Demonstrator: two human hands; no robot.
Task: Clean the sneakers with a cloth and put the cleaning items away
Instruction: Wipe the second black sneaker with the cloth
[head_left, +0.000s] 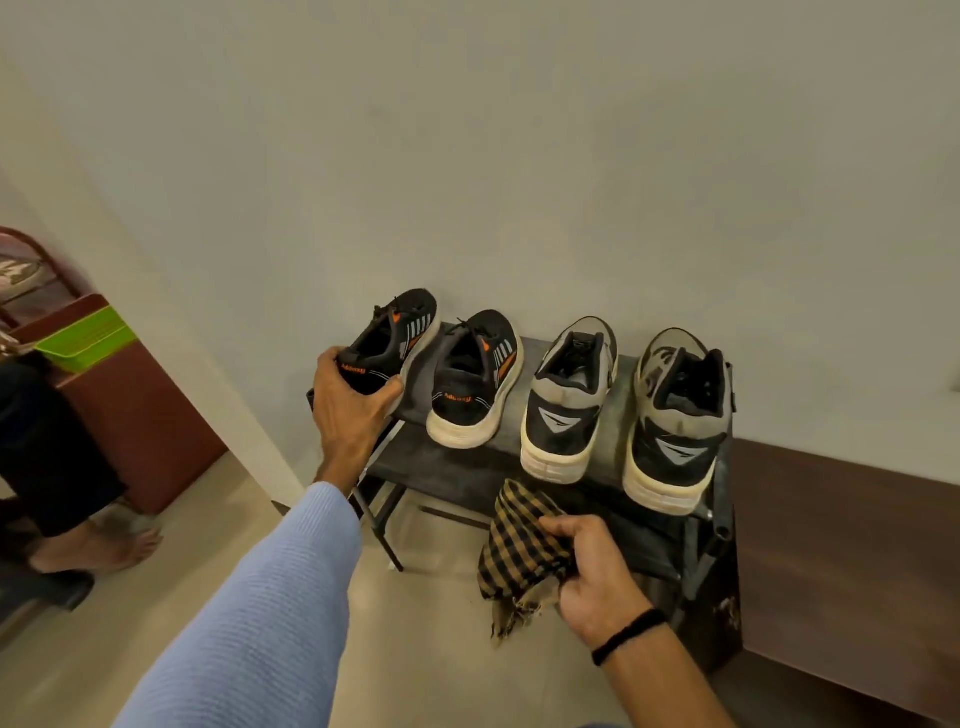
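Several sneakers stand on the top shelf of a dark metal shoe rack (457, 460) against the wall, heels toward me. My left hand (353, 402) grips the heel of the leftmost black sneaker with orange marks (397, 338), which is tilted at the rack's left end. Its twin (475, 379) stands beside it. Two grey and black sneakers (569, 400) (675, 415) stand to the right. My right hand (592, 571) holds a black and tan checked cloth (519, 551) in front of the rack, below the top shelf.
A wall corner juts out left of the rack. Beyond it stand a brown cabinet (140, 415) with a green basket (85, 338) on it, and a person's bare foot (98, 545) on the floor. A dark low bench (841, 545) runs to the right.
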